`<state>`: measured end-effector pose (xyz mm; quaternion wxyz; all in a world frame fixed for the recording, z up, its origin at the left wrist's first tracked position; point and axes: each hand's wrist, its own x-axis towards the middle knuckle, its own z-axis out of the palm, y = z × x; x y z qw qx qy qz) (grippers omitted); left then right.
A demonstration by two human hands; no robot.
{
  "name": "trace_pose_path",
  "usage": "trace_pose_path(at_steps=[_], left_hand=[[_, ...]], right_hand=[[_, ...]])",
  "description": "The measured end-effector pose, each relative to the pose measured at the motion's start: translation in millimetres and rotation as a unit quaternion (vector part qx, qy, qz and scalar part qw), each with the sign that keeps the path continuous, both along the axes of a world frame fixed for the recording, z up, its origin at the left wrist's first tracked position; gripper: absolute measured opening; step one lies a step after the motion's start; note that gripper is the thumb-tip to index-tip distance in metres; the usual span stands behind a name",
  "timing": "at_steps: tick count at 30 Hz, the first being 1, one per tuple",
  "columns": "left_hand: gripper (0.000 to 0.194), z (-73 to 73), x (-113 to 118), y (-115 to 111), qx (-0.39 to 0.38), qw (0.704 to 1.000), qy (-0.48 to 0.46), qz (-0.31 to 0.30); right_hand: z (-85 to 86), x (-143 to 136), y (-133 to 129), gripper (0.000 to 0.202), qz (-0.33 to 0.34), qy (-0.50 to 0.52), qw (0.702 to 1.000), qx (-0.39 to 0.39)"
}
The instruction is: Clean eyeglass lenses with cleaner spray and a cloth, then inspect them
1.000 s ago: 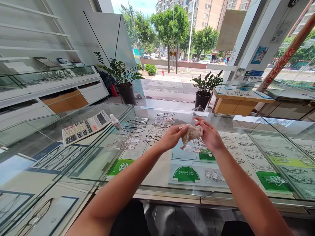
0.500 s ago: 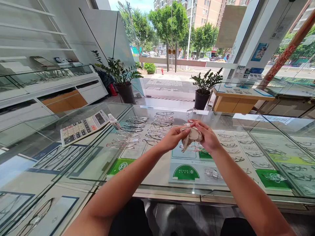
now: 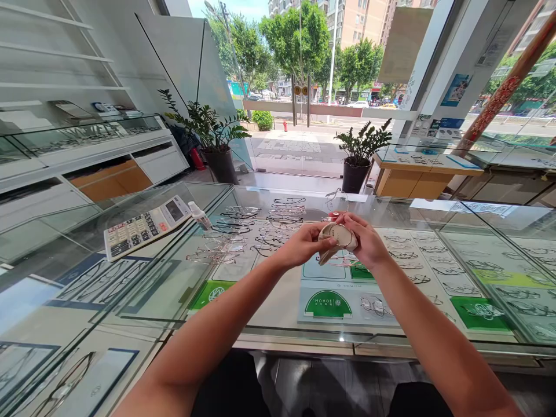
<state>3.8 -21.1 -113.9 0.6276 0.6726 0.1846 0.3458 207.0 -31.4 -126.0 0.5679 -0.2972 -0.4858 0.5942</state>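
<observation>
Over the glass counter, my left hand (image 3: 304,242) is closed on a beige cleaning cloth (image 3: 341,236), its thumb pressed on the front. My right hand (image 3: 367,240) grips the cloth's other side, fingertips meeting the left hand's at the top. Part of a thin-rimmed pair of eyeglasses (image 3: 337,200) sticks up above my fingers. The cloth and fingers hide the rest of it, so I cannot tell exactly how it is held. A small red object (image 3: 333,215) shows just behind the fingertips.
Rows of eyeglass frames (image 3: 284,220) lie at the glass display counter (image 3: 269,333). Left stand a large calculator (image 3: 145,227) and a small white spray bottle (image 3: 200,215). Potted plants (image 3: 357,174) flank the glass door beyond.
The cloth has been turned and spread, so more of its rounded face shows. My left thumb has slid slightly lower, and both hands stay together in nearly the same place.
</observation>
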Motion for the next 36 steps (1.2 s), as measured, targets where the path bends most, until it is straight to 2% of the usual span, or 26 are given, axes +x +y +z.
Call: trace_pose_path(at_steps=[16, 26, 36], left_hand=[[0.041, -3.4, 2.8, 2.2, 0.011, 0.999, 0.004, 0.035], [0.050, -4.6, 5.4, 1.4, 0.009, 0.997, -0.002, 0.071], [0.056, -11.9, 5.5, 4.5, 0.015, 0.992, 0.006, 0.124]], right_hand=[[4.8, -1.0, -2.9, 0.023, 0.034, 0.007, 0.999, -0.004], [2.6, -2.6, -2.1, 0.025, 0.042, 0.003, 0.999, 0.011], [2.7, -2.6, -1.9, 0.023, 0.011, -0.083, 0.994, 0.073]])
